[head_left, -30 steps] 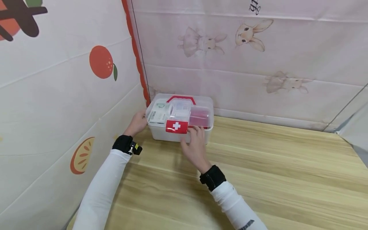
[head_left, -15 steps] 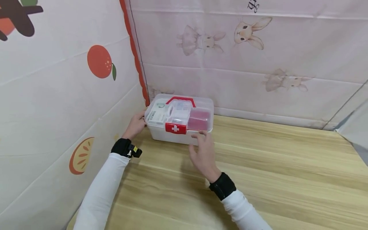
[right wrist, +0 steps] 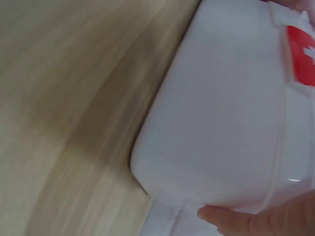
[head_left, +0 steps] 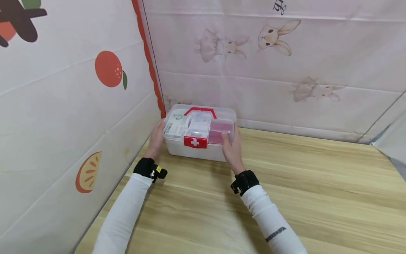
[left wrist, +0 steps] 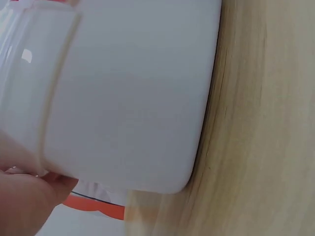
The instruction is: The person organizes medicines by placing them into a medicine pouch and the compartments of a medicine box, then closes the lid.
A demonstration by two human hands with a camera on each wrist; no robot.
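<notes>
A translucent white first-aid box (head_left: 190, 150) with a clear lid, a red handle and a red latch (head_left: 195, 142) marked with a white cross stands in the corner of the wooden table (head_left: 285, 197). My left hand (head_left: 157, 137) grips the box's left end, thumb at the lid rim. My right hand (head_left: 232, 145) grips the right front corner, its fingers reaching up the right end. The left wrist view shows the box wall (left wrist: 128, 98) close up and part of the left hand (left wrist: 24, 204) under the rim. In the right wrist view, a fingertip (right wrist: 246, 221) lies against the box (right wrist: 221, 123) near the latch (right wrist: 300, 54).
Fabric walls close in on the corner: a fruit-print sheet (head_left: 79, 106) to the left and a rabbit-print sheet (head_left: 269, 60) behind the box. A red-orange strip (head_left: 149, 60) runs down the corner. Bare wood lies to the right and in front of the box.
My right hand has left the front of the box by the latch and moved to its right end. The left hand stays on the left end, and that arm has swung inward.
</notes>
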